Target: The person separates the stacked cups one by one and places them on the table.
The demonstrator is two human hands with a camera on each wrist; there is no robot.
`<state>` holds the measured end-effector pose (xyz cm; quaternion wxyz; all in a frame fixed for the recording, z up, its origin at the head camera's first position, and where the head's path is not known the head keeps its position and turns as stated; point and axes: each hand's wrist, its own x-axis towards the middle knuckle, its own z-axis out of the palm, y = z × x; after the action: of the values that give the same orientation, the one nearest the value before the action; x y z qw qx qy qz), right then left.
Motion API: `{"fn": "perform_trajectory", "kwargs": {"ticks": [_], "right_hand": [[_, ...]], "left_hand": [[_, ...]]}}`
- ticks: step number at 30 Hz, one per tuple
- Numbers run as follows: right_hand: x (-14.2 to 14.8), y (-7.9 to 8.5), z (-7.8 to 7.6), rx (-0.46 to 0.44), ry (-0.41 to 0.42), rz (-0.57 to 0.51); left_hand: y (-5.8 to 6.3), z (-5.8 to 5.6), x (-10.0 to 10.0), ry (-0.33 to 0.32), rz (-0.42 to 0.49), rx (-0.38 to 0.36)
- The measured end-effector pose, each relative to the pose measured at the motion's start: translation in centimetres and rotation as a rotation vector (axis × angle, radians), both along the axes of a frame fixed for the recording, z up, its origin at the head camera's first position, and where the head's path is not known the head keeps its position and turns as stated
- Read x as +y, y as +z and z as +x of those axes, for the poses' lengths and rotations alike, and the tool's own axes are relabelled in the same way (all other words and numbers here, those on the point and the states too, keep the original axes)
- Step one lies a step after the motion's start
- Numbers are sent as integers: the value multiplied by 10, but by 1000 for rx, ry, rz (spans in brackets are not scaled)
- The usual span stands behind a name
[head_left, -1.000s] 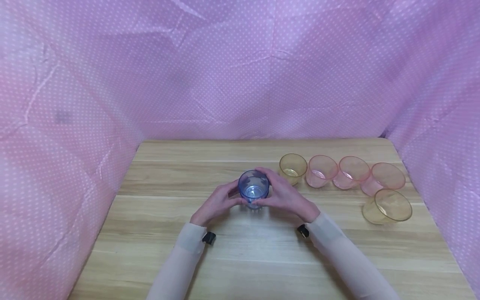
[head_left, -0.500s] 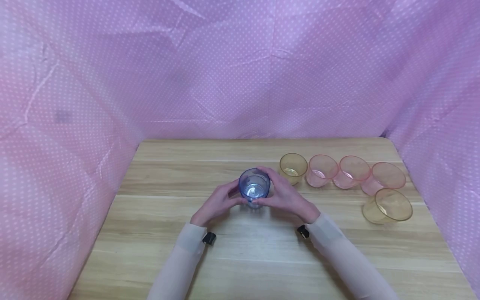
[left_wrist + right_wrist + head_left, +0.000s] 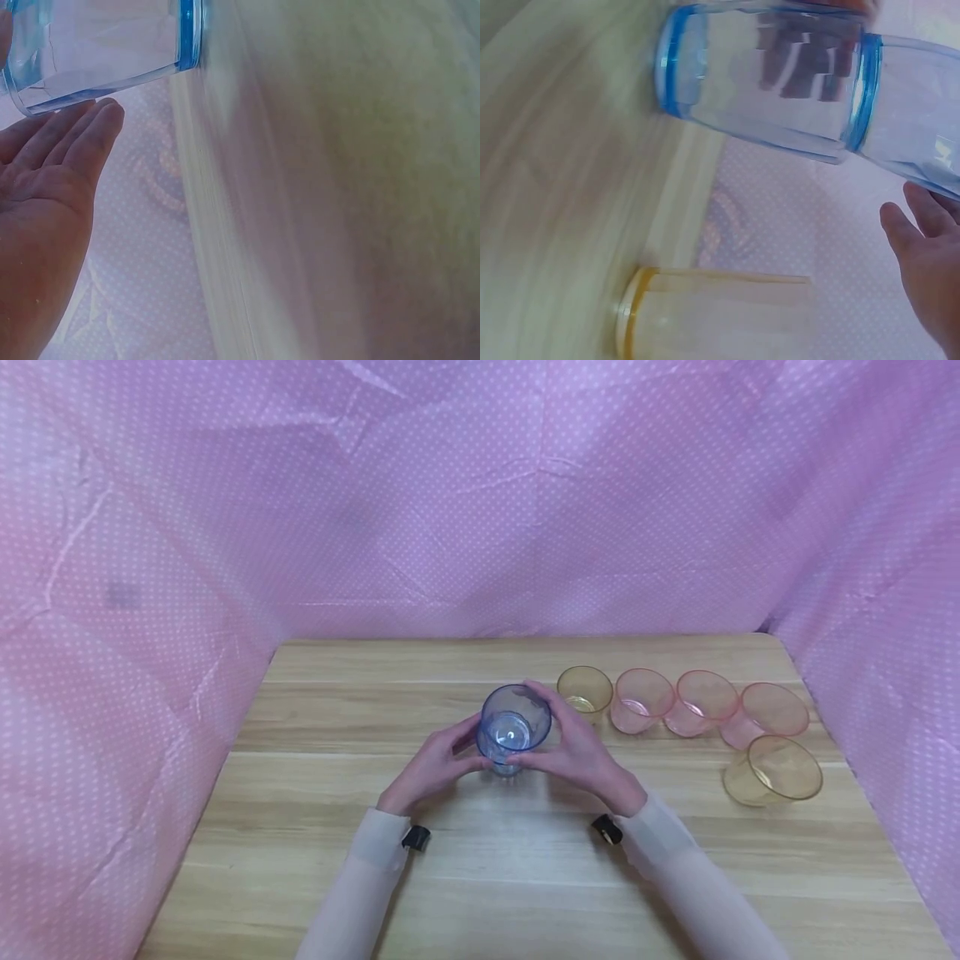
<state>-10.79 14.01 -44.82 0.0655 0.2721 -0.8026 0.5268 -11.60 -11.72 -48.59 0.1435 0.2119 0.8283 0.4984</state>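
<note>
Two clear blue cups stand one above the other at mid-table. The upper cup [image 3: 517,714] is held by my right hand [image 3: 588,764], with the thumb on the near side and fingers on the far side. In the right wrist view, the base of that upper cup [image 3: 915,112] sits at the rim of the lower cup [image 3: 731,97], which is upright with its bottom at the tabletop. My left hand [image 3: 435,766] grips the lower cup near its rim; its fingers [image 3: 90,135] lie along the wall in the left wrist view.
To the right, a yellow cup [image 3: 585,700] and three pink cups, including the middle one [image 3: 705,706], form a row along the back. A second yellow cup [image 3: 772,772] is in front of the row's right end. Pink dotted cloth [image 3: 480,527] surrounds the wooden table [image 3: 510,877].
My right hand has raised the upper blue cup and shifted it slightly right, so it has risen out of the lower one. My left hand has barely moved.
</note>
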Motion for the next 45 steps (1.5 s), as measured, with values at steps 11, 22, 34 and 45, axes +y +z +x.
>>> {"fn": "perform_trajectory", "kwargs": {"ticks": [11, 22, 34, 45], "right_hand": [[11, 24, 14, 43, -69, -90], [33, 32, 21, 121, -68, -167], [58, 31, 35, 80, -138, -194], [82, 31, 38, 93, -121, -270]], "left_hand": [[-2, 1, 0, 13, -7, -13], [-2, 2, 0, 29, 1, -30], [-2, 4, 2, 42, -14, -36], [-2, 4, 2, 45, -8, -30]]}}
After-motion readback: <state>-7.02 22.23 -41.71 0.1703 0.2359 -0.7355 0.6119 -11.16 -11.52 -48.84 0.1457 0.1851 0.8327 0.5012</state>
